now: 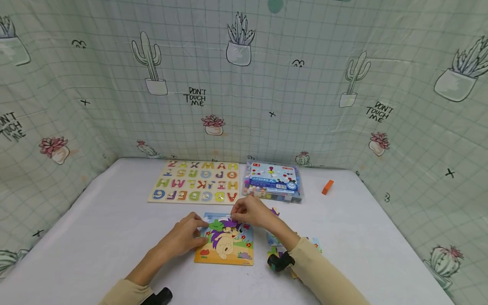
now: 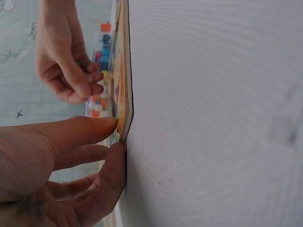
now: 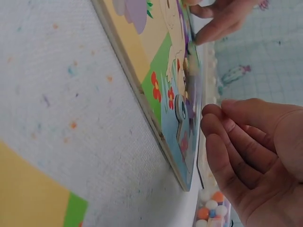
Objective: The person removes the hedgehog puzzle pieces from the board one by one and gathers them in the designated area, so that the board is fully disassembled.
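Observation:
A wooden puzzle board [image 1: 228,260] with a cartoon hedgehog lies flat in front of me. My left hand [image 1: 187,232] holds its left edge; in the left wrist view, thumb and finger come together at the board's rim. Close to the index fingertip is a green leaf shape [image 1: 216,225]. My right hand [image 1: 249,210] is over the board's upper part, fingers loosely curled near the hedgehog's purple spines [image 1: 228,222]. From the right wrist view, nothing shows between its fingertips [image 3: 214,113]. Beneath them, a blue puzzle piece with an eye [image 3: 181,112] stands slightly proud of the board.
Loose puzzle pieces [image 1: 272,239] lie right of the board, partly hidden by my right forearm. Behind the board are an alphabet board [image 1: 193,202] and a clear plastic box [image 1: 272,195] of coloured parts. An orange block [image 1: 328,187] lies farther right.

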`<state>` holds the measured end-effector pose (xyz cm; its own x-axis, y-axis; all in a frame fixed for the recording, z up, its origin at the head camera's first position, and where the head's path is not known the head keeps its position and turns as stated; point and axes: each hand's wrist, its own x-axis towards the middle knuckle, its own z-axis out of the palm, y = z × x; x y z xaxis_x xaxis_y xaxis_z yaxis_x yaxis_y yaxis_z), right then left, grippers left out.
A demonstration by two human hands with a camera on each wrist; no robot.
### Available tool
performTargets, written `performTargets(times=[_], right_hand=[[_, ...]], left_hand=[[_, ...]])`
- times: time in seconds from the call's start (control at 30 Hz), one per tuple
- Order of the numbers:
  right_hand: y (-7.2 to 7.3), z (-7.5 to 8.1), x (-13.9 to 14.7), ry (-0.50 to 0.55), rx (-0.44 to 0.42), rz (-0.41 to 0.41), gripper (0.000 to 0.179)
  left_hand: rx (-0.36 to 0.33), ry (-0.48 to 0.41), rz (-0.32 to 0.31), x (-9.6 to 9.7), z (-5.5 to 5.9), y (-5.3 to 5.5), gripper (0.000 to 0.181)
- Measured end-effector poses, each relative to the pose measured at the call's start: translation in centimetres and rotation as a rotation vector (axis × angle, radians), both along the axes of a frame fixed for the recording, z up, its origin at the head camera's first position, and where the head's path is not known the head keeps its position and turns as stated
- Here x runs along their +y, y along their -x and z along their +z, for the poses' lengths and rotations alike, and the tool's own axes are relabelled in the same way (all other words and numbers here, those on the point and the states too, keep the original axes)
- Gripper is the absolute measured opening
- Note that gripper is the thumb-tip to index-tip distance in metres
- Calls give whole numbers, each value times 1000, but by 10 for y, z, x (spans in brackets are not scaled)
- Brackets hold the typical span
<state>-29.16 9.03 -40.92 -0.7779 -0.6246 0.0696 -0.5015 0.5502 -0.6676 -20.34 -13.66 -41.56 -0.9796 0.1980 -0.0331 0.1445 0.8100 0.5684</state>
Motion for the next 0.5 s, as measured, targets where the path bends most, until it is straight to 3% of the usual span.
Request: performTargets(times=[0.23,0.5], right_hand=[[1,2,6,-14,17,-6,5],[-9,-1,8,-157,11,87,17]], left_hand=[[17,-3,-2,0,-2,0,39],[36,-9,10,2,-3,-1,38]])
